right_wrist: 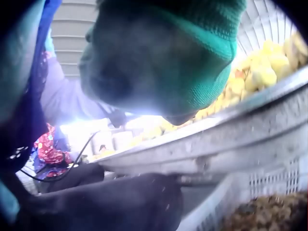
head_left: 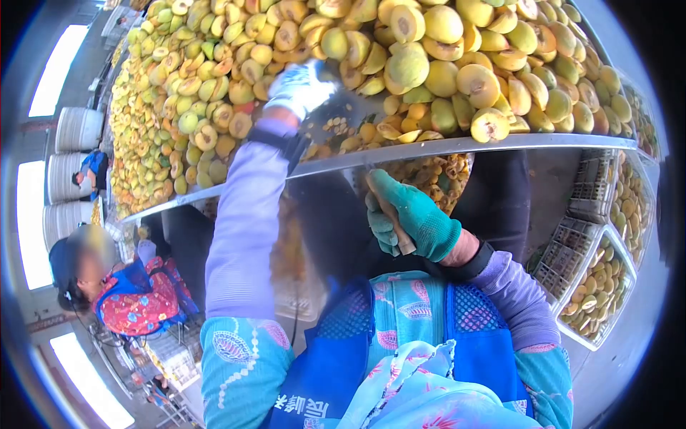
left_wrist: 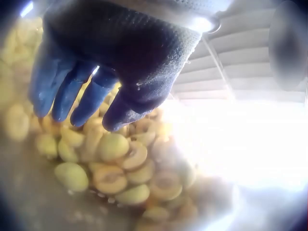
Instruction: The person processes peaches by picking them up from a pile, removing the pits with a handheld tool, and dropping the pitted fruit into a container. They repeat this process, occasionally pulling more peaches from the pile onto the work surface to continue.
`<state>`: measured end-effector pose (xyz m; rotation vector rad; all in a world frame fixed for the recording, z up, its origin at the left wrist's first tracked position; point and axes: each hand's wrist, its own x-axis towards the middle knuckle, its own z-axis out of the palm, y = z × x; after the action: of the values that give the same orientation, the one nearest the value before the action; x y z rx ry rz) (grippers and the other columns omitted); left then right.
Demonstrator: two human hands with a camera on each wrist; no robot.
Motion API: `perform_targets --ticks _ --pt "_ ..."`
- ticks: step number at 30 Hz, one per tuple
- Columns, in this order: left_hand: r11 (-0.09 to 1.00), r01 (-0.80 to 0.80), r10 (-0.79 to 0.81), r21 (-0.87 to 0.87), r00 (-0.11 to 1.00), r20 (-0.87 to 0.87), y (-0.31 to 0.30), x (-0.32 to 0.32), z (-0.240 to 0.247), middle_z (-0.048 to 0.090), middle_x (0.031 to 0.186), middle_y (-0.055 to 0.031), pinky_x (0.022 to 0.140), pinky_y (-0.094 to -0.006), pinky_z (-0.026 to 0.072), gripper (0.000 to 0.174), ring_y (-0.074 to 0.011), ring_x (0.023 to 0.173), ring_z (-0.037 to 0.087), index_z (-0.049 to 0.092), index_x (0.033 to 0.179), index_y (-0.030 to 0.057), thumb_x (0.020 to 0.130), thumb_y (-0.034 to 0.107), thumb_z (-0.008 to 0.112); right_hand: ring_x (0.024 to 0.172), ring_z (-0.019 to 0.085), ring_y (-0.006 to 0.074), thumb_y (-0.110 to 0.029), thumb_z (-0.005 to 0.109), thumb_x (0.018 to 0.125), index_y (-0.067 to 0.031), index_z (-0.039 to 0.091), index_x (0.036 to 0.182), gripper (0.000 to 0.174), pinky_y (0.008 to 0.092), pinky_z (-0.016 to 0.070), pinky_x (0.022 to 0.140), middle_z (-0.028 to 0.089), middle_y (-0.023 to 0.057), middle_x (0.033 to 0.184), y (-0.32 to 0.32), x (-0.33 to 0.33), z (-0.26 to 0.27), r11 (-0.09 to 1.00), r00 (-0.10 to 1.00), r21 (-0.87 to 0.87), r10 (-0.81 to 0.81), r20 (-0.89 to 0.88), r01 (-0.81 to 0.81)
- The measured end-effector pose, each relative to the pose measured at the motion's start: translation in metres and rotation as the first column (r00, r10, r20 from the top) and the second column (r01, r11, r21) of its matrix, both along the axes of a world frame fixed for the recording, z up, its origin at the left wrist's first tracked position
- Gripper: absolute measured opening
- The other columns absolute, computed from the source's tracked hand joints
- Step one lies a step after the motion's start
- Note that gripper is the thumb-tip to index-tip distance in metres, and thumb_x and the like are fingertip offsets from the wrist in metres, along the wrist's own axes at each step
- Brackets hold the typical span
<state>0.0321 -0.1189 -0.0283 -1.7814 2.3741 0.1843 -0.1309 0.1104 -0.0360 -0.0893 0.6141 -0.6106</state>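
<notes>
My left hand point(head_left: 300, 89), in a white glove with a bluish palm side, reaches over a metal-rimmed table heaped with halved yellow peaches point(head_left: 479, 86). In the left wrist view its fingers point(left_wrist: 86, 103) extend loosely above the fruit, holding none. Below the table's near edge, my right hand point(head_left: 421, 218) in a green knitted glove grips a wooden-handled tool point(head_left: 405, 244) close to my body. The far end of that tool blurs into the dark background. The glove's back point(right_wrist: 159, 62) fills the upper right wrist view and hides most of the handle.
The table's raised metal rim point(head_left: 443, 148) runs between my hands. Beneath it stands a basket of brownish fruit scraps point(head_left: 446, 175). White crates with peaches point(head_left: 597, 286) are on the floor at right. Another person point(head_left: 143, 293) sits at left, near stacked white tubs point(head_left: 78, 129).
</notes>
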Motion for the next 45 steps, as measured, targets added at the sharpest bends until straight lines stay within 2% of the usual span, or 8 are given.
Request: perform_targets --ticks 6,13,16,25,31,32,35,45 --pt "0.948 0.036 0.081 0.318 0.935 -0.346 -0.001 0.018 -0.008 0.064 0.110 -0.0152 0.080 -0.0362 0.0518 0.055 -0.0280 0.102 0.062 0.054 0.123 0.0024 0.082 0.037 0.066 0.045 0.042 0.0098 -0.045 0.046 0.098 -0.0108 0.052 0.079 0.039 0.0253 0.0353 0.042 0.046 -0.0009 0.057 -0.004 -0.012 -0.006 0.864 0.856 -0.455 -0.392 -0.337 0.217" --pt "0.877 0.255 0.453 0.407 -0.157 -0.878 0.118 0.017 0.004 0.060 0.116 -0.0136 0.089 -0.0299 0.0490 0.042 -0.0181 0.103 0.059 0.054 0.126 -0.0046 0.089 0.015 0.055 0.064 0.054 0.0184 -0.042 0.048 0.098 0.0025 0.060 0.096 0.046 0.0361 0.0447 0.060 0.057 0.0108 0.068 -0.030 0.016 -0.013 0.717 0.730 -0.695 -0.450 -0.514 -0.047" --pt "0.988 0.136 0.043 0.080 0.254 -0.966 0.134 0.002 -0.003 0.061 0.115 -0.0150 0.088 -0.0306 0.0502 0.035 -0.0191 0.102 0.061 0.057 0.122 -0.0047 0.092 0.013 0.052 0.064 0.052 0.0153 -0.042 0.048 0.098 0.0016 0.060 0.095 0.045 0.0325 0.0438 0.060 0.056 0.0076 0.070 -0.026 0.020 -0.016 0.697 0.713 -0.715 -0.473 -0.517 -0.055" --pt "0.946 0.109 0.316 0.304 -0.111 -0.942 0.152 -0.015 0.002 0.064 0.106 -0.0176 0.083 -0.0397 0.0550 0.040 -0.0286 0.095 0.065 0.055 0.115 -0.0043 0.099 0.030 0.045 0.063 0.050 0.0124 -0.039 0.047 0.100 0.0022 0.061 0.096 0.044 0.0318 0.0428 0.058 0.056 0.0065 0.068 -0.015 0.025 -0.019 0.656 0.746 -0.753 -0.525 -0.408 0.050" --pt "0.963 0.029 0.271 0.269 -0.100 -0.957 0.153 -0.037 0.005 0.066 0.095 -0.0168 0.073 -0.0359 0.0568 0.036 -0.0270 0.082 0.067 0.057 0.103 -0.0027 0.099 0.031 0.047 0.059 0.046 0.0089 -0.039 0.045 0.101 0.0003 0.060 0.096 0.042 0.0265 0.0382 0.052 0.050 0.0020 0.063 -0.011 0.034 -0.015 0.744 0.781 -0.655 -0.484 -0.394 0.132" --pt "0.999 -0.033 0.023 0.016 0.228 -0.973 0.156 -0.037 0.003 0.066 0.095 -0.0167 0.074 -0.0346 0.0561 0.034 -0.0262 0.083 0.067 0.058 0.101 -0.0026 0.098 0.030 0.048 0.059 0.045 0.0087 -0.038 0.045 0.101 -0.0001 0.060 0.095 0.041 0.0263 0.0379 0.052 0.050 0.0016 0.063 -0.010 0.029 -0.006 0.800 0.802 -0.589 -0.424 -0.421 0.115" --pt "0.887 0.134 0.460 0.442 -0.165 -0.873 0.157 -0.034 0.007 0.064 0.099 -0.0122 0.070 -0.0310 0.0536 0.027 -0.0196 0.078 0.064 0.055 0.106 -0.0012 0.095 0.023 0.053 0.060 0.045 0.0084 -0.036 0.045 0.101 -0.0004 0.058 0.092 0.040 0.0264 0.0378 0.052 0.048 0.0013 0.063 -0.005 0.019 0.001 0.859 0.845 -0.503 -0.337 -0.415 0.095" --pt "0.977 0.083 -0.213 -0.199 0.236 -0.948 0.163 -0.048 0.006 0.064 0.094 -0.0134 0.075 -0.0305 0.0556 0.022 -0.0190 0.078 0.063 0.052 0.106 -0.0007 0.091 0.013 0.060 0.062 0.042 0.0088 -0.032 0.044 0.102 0.0025 0.058 0.092 0.038 0.0278 0.0389 0.054 0.050 0.0021 0.067 0.001 0.045 -0.015 0.587 0.612 -0.730 -0.733 -0.296 0.350"
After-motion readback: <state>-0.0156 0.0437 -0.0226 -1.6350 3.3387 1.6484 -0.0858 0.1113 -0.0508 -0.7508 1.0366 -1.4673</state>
